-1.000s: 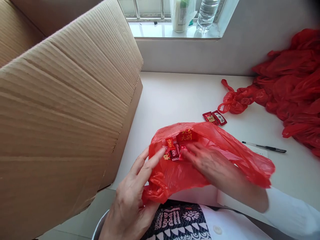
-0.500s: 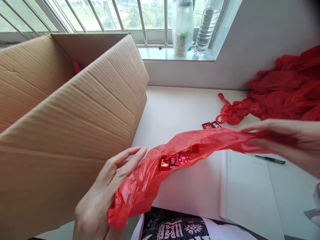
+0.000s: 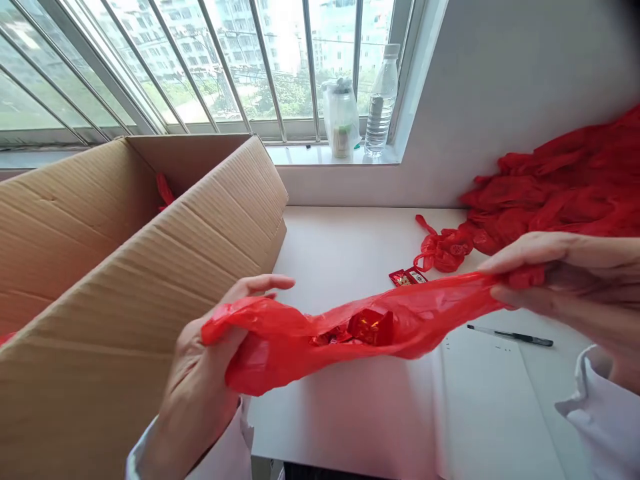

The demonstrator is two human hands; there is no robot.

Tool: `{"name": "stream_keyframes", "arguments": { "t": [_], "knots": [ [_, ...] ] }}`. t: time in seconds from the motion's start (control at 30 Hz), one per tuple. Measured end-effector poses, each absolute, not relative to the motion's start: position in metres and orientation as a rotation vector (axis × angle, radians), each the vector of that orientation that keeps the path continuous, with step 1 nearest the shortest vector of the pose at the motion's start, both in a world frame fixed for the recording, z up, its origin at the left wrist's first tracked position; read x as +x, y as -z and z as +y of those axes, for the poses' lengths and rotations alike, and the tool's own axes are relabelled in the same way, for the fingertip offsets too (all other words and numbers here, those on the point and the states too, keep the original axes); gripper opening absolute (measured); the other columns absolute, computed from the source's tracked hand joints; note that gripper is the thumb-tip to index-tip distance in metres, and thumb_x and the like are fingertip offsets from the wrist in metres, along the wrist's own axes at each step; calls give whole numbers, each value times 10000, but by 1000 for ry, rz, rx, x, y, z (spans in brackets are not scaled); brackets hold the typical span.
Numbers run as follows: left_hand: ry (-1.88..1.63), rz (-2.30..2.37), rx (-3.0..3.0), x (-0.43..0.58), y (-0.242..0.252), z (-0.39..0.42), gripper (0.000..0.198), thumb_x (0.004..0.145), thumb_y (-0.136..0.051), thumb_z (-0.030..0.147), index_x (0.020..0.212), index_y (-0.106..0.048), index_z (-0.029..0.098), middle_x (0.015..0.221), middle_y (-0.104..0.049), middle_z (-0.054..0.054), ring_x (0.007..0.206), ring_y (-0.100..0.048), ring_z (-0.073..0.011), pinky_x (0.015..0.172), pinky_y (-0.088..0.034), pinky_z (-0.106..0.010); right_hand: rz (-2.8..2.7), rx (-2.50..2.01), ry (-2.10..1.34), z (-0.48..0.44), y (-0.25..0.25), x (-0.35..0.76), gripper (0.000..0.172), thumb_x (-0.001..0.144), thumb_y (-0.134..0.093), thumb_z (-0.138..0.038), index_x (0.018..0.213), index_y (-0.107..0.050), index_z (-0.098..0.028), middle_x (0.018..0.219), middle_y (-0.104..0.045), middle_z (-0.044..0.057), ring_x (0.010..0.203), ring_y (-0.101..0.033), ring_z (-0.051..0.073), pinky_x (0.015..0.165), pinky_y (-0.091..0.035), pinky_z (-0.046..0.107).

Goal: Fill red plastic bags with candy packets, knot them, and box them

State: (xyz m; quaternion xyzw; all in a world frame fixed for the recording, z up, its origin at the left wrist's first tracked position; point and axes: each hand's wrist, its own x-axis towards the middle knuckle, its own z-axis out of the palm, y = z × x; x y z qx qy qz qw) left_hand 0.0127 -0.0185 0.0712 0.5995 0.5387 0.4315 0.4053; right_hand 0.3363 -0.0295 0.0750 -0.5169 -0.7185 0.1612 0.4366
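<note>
A thin red plastic bag (image 3: 290, 353) is stretched sideways above the table between my two hands. My left hand (image 3: 210, 360) holds its left end, the plastic lying over the thumb and the fingers pointing right. At the other end, my right hand (image 3: 565, 267) pinches the bunched plastic between thumb and fingers. Small wrapped red sweets (image 3: 370, 327) show in the bag's open mouth. Beyond the bag, small red packets (image 3: 407, 277) lie on the table beside a knotted red bag (image 3: 445, 250).
A large open cardboard box (image 3: 200, 247) stands on the left, with red plastic inside. Red bags are heaped (image 3: 560, 180) at the back right. A pen (image 3: 510, 335) lies by white paper (image 3: 490, 393). A water bottle (image 3: 381, 107) and a wrapped container (image 3: 341, 120) stand on the windowsill.
My left hand has risen with its end of the bag, so the bag hangs more level. The sweets show more in its mouth. The view has tilted up towards the window.
</note>
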Motion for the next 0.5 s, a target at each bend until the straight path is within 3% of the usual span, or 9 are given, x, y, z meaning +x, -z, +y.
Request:
{"name": "stream_keyframes", "arguments": {
  "t": [0.07,0.13,0.23,0.3,0.4,0.5],
  "knots": [
    [-994,1098,1326,21,-63,-14,457,867,-435,598,1076,-660,260,1190,-650,-75,925,-672,-244,712,-567,-345,-1825,-1228,-435,-32,-71,337,157,784,-708,-247,935,-694,-286,862,-699,16,700,-657,147,529,-523,198],
    [-935,863,1203,34,-57,-10,497,889,-353,610,978,-701,266,1073,-690,-85,984,-660,-272,809,-554,-416,-1846,-1147,-505,-32,-71,331,188,794,-698,-221,958,-692,-314,899,-693,10,800,-659,165,585,-547,211],
    [-809,656,1008,51,-55,-7,543,949,-227,468,845,-711,244,772,-677,-77,831,-669,-231,789,-547,-415,-1884,-1051,-558,-27,-73,317,251,808,-687,-201,1010,-692,-348,915,-665,-2,848,-637,153,647,-543,226],
    [-745,649,951,59,-55,-8,495,940,-225,397,975,-687,222,714,-636,-70,731,-643,-199,725,-553,-377,-1905,-982,-553,-23,-75,308,284,811,-684,-180,1046,-685,-339,911,-647,-7,825,-628,129,671,-528,221],
    [-819,766,1209,68,-48,-17,495,857,-413,498,1241,-545,214,852,-642,-87,776,-636,-218,684,-574,-363,-1920,-866,-611,-19,-78,290,269,822,-658,-123,1039,-678,-280,878,-643,-20,768,-617,89,676,-512,190],
    [-938,1048,1838,77,-37,-31,628,781,-536,599,1286,-496,227,1023,-632,-108,981,-623,-284,724,-596,-368,-1978,-768,-782,-20,-81,267,206,810,-651,-77,976,-652,-199,824,-645,-33,722,-594,65,657,-493,158]
  ]
}}
